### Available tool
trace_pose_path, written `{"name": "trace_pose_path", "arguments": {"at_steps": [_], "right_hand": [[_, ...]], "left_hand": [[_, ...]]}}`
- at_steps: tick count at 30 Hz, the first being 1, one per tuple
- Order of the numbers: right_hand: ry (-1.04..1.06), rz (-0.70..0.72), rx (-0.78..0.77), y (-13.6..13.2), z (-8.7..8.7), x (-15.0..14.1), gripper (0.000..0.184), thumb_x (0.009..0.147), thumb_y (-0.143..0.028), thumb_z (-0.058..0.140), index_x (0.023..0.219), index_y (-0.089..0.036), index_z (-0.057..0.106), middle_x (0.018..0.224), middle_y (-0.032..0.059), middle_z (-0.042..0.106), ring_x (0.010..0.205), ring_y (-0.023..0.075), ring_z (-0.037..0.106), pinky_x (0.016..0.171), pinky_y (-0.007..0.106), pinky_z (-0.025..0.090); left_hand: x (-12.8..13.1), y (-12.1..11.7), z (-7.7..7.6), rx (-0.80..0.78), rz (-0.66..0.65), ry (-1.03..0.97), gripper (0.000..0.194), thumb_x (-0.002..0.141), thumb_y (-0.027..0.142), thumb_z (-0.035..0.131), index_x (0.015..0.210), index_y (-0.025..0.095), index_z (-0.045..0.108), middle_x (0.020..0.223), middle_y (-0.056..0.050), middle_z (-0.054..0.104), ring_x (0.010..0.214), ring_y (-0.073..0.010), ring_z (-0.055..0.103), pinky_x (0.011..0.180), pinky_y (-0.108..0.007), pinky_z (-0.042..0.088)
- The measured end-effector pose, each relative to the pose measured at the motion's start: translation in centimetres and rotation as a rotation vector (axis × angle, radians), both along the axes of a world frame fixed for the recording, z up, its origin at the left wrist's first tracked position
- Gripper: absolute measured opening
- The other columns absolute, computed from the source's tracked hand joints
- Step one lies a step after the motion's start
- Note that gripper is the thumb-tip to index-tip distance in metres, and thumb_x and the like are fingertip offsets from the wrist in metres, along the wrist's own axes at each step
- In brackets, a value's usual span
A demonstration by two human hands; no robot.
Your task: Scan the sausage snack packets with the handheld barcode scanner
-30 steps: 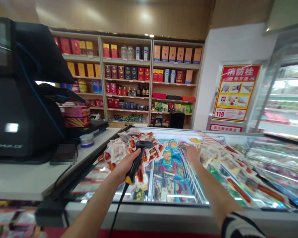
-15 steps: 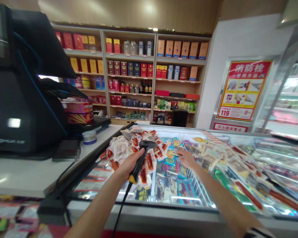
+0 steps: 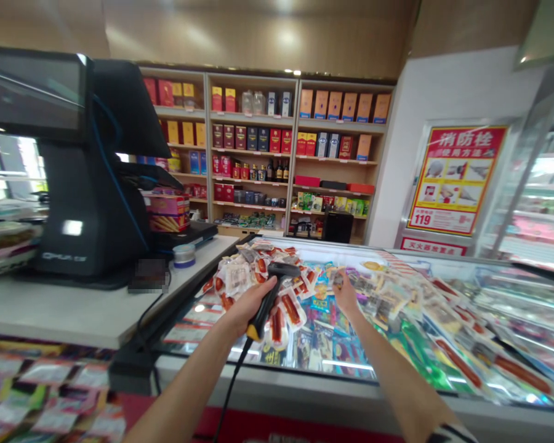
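T-shaped plastic scanner (image 3: pixel 266 307) is being clasped by left hand (image 3: pixel 249 304) above glossy sausage packs (image 3: pixel 292 310); filmy packet (image 3: pixel 338 279) being pinched by right hand (image 3: pixel 348 296).

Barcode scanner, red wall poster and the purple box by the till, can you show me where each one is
Barcode scanner (image 3: pixel 264 311): head view, on its black handle.
Red wall poster (image 3: pixel 458 178): head view, among its small pictures.
Purple box (image 3: pixel 168 211): head view, on its front.

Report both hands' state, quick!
Left hand: closed around the black scanner's handle.
Right hand: fingers closed, apparently on a small packet.
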State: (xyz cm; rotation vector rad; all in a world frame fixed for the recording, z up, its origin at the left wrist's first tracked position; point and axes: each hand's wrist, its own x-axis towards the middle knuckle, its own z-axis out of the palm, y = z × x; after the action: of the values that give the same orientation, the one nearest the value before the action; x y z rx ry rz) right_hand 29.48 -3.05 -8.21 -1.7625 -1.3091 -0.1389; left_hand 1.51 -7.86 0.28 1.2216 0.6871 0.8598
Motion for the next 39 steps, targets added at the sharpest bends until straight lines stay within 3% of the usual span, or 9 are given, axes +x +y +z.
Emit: {"name": "trace_pose_path", "arguments": {"at_steps": [3, 7, 20, 28, 34, 39], "right_hand": [[0.079, 0.092, 0.220, -1.1, -0.4, -0.5, 0.043, 0.068, -0.022, 0.040, 0.110, -0.013, 0.041, 0.090, 0.0075, 0.058, 0.075, 0.0167, 0.054, 0.069, 0.028, 0.041], [0.092, 0.195, 0.311, -2.0, -0.2, -1.5, 0.041, 0.068, -0.024, 0.041, 0.107, -0.015, 0.042, 0.089, 0.0058, 0.057, 0.074, 0.0154, 0.053, 0.071, 0.029, 0.040], [0.057, 0.250, 0.333, -1.6, -0.6, -2.5, 0.037, 0.067, -0.022, 0.042, 0.104, -0.017, 0.044, 0.099, 0.0065, 0.056, 0.083, 0.0160, 0.053, 0.076, 0.030, 0.040], [0.068, 0.266, 0.311, -1.6, -0.2, -2.7, 0.037, 0.068, -0.022, 0.042, 0.105, -0.016, 0.043, 0.093, 0.0058, 0.057, 0.074, 0.0147, 0.055, 0.072, 0.029, 0.042], [0.047, 0.270, 0.304, -1.2, -0.5, -2.9, 0.038, 0.068, -0.023, 0.040, 0.106, -0.016, 0.043, 0.104, 0.0073, 0.053, 0.091, 0.0166, 0.051, 0.081, 0.031, 0.038], [0.061, 0.282, 0.290, -0.8, -0.5, -2.8, 0.038, 0.069, -0.022, 0.040, 0.107, -0.018, 0.042, 0.104, 0.0065, 0.053, 0.090, 0.0162, 0.051, 0.082, 0.031, 0.038]], "left_hand": [[0.4, -0.5, 0.5, -0.041, -0.021, -0.016, 0.035, 0.068, 0.047, 0.049, 0.068, 0.013, 0.049, 0.053, -0.001, 0.053, 0.039, -0.0069, 0.047, 0.038, -0.018, 0.036], [1.0, -1.3, 1.5, -0.042, -0.063, -0.042, 0.035, 0.069, 0.047, 0.049, 0.068, 0.012, 0.050, 0.054, -0.001, 0.054, 0.039, -0.0065, 0.047, 0.036, -0.017, 0.035], [1.1, -1.4, 2.4, -0.088, -0.084, -0.073, 0.026, 0.071, 0.039, 0.050, 0.069, 0.013, 0.050, 0.053, -0.002, 0.055, 0.038, -0.0075, 0.049, 0.036, -0.017, 0.036], [0.3, -1.0, 2.8, -0.094, -0.090, -0.105, 0.028, 0.070, 0.040, 0.050, 0.072, 0.013, 0.051, 0.053, -0.001, 0.054, 0.038, -0.0074, 0.048, 0.036, -0.018, 0.037], [0.2, -1.4, 3.0, -0.093, -0.083, -0.099, 0.026, 0.071, 0.039, 0.049, 0.069, 0.013, 0.050, 0.052, -0.001, 0.054, 0.038, -0.0074, 0.048, 0.035, -0.017, 0.036], [-0.3, -1.2, 3.0, -0.100, -0.128, -0.133, 0.027, 0.072, 0.041, 0.047, 0.070, 0.014, 0.049, 0.054, 0.000, 0.053, 0.040, -0.0071, 0.048, 0.037, -0.018, 0.038]]}}
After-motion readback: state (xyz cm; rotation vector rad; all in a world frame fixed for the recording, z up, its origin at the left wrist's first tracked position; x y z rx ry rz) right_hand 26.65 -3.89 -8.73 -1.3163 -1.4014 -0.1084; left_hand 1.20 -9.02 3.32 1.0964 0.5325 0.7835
